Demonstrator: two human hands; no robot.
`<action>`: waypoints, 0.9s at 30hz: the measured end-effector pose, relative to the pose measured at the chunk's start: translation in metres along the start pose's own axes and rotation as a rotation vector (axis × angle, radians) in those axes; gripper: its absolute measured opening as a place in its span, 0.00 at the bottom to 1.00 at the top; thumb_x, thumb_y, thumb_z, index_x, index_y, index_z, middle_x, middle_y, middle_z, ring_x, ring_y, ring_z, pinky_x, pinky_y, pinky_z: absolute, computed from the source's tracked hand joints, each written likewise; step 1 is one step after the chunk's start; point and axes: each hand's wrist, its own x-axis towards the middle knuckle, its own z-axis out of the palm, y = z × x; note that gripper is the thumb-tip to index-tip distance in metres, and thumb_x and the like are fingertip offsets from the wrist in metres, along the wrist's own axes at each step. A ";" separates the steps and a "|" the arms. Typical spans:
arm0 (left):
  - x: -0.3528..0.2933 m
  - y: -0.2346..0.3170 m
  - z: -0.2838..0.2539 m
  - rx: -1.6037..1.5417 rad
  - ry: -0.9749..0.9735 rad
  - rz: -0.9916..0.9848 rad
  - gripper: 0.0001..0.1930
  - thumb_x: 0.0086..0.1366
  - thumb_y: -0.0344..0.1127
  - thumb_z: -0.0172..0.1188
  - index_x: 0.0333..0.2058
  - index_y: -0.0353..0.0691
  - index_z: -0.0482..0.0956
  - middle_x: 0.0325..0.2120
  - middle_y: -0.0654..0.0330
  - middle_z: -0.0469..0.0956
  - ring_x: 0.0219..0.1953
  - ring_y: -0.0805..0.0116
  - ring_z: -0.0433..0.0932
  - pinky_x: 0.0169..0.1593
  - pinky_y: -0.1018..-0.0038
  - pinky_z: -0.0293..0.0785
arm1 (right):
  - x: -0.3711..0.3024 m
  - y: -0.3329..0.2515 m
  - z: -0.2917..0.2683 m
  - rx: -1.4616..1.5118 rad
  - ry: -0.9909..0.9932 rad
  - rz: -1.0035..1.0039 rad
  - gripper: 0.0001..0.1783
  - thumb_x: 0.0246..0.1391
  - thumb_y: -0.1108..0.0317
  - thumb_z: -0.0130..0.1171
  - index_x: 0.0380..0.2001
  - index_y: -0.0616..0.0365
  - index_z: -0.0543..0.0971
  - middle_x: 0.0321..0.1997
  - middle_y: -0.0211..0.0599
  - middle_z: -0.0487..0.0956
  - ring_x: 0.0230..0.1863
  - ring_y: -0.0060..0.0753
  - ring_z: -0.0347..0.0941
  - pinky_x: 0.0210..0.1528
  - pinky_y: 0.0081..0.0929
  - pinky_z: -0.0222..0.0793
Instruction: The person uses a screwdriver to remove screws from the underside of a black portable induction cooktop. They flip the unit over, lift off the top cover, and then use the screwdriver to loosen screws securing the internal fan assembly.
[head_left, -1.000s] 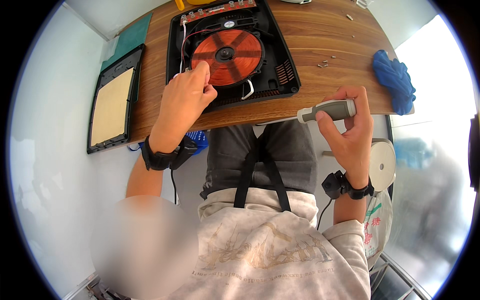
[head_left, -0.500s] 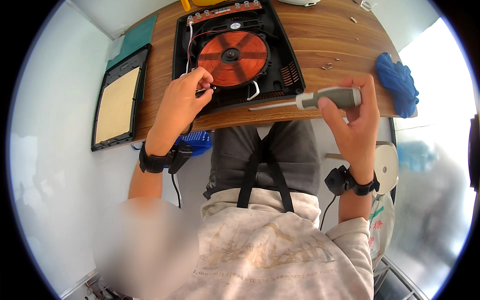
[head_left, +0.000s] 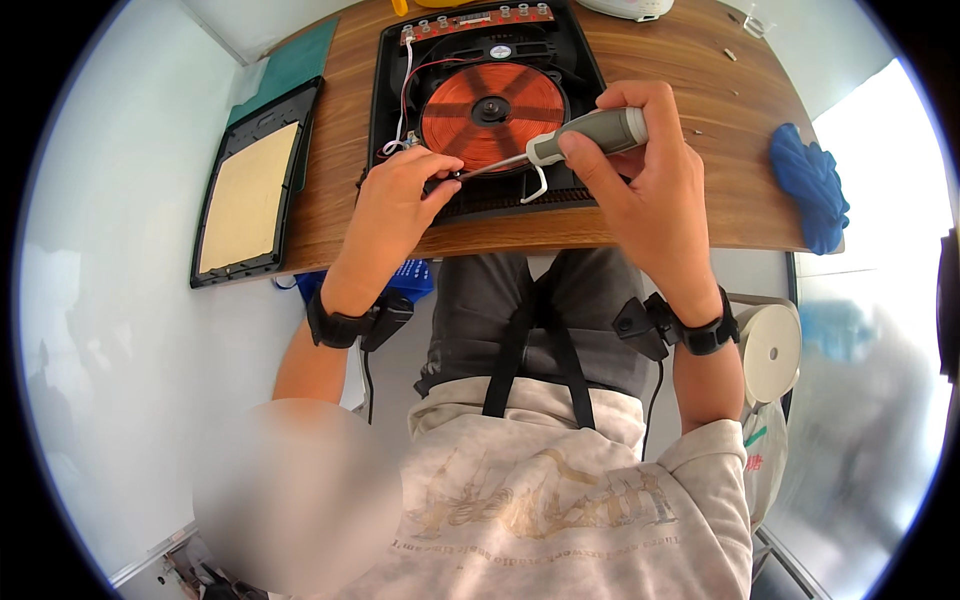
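An opened induction cooker base (head_left: 590,80) lies on the wooden table, its round copper coil (head_left: 500,100) exposed. My right hand (head_left: 645,185) is wrapped round the grey handle of a screwdriver (head_left: 595,137), whose shaft slants down to the left over the coil's near edge. Close by the screwdriver's tip, my left hand (head_left: 400,200) is closed in a pinch at the coil's near-left rim. Whatever those fingers hold is too small and hidden to name. A white wire loop (head_left: 538,187) sticks out in front of the coil, below the screwdriver.
At the left, a black cover panel (head_left: 250,200) with a cream inner sheet lies partly on a teal mat (head_left: 285,75). A crumpled blue cloth (head_left: 808,190) rests at the right edge. Small loose bits (head_left: 730,55) and a clear plastic piece (head_left: 757,22) lie far right.
My right hand has brought the screwdriver left and away from me, from the table's front edge to the coil's rim. My left hand stays at the rim, its fingers now beside the tip.
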 end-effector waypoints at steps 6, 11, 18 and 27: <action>0.000 0.002 0.000 -0.009 0.008 -0.031 0.13 0.62 0.31 0.68 0.45 0.37 0.85 0.36 0.55 0.83 0.34 0.59 0.81 0.40 0.68 0.77 | 0.006 -0.002 0.005 0.027 -0.009 0.012 0.18 0.58 0.73 0.66 0.46 0.58 0.69 0.30 0.38 0.83 0.29 0.32 0.85 0.32 0.25 0.77; 0.000 0.006 -0.002 -0.015 0.010 -0.048 0.12 0.61 0.32 0.69 0.43 0.36 0.85 0.36 0.54 0.84 0.37 0.53 0.82 0.43 0.65 0.78 | 0.012 0.003 0.008 0.021 -0.022 -0.014 0.17 0.58 0.75 0.64 0.47 0.59 0.69 0.31 0.38 0.83 0.30 0.32 0.85 0.32 0.26 0.78; -0.002 0.006 0.000 -0.003 0.035 -0.059 0.12 0.61 0.32 0.69 0.42 0.36 0.85 0.36 0.53 0.84 0.37 0.52 0.82 0.42 0.65 0.77 | 0.019 0.005 0.009 0.049 -0.071 0.027 0.17 0.60 0.74 0.63 0.49 0.59 0.69 0.33 0.39 0.84 0.35 0.31 0.86 0.37 0.26 0.78; -0.002 0.004 0.002 -0.002 0.066 -0.020 0.11 0.61 0.33 0.69 0.40 0.34 0.85 0.36 0.53 0.84 0.36 0.52 0.82 0.41 0.65 0.77 | 0.033 -0.003 0.003 -0.088 -0.209 0.033 0.19 0.60 0.72 0.64 0.52 0.59 0.70 0.38 0.39 0.83 0.40 0.30 0.84 0.42 0.28 0.78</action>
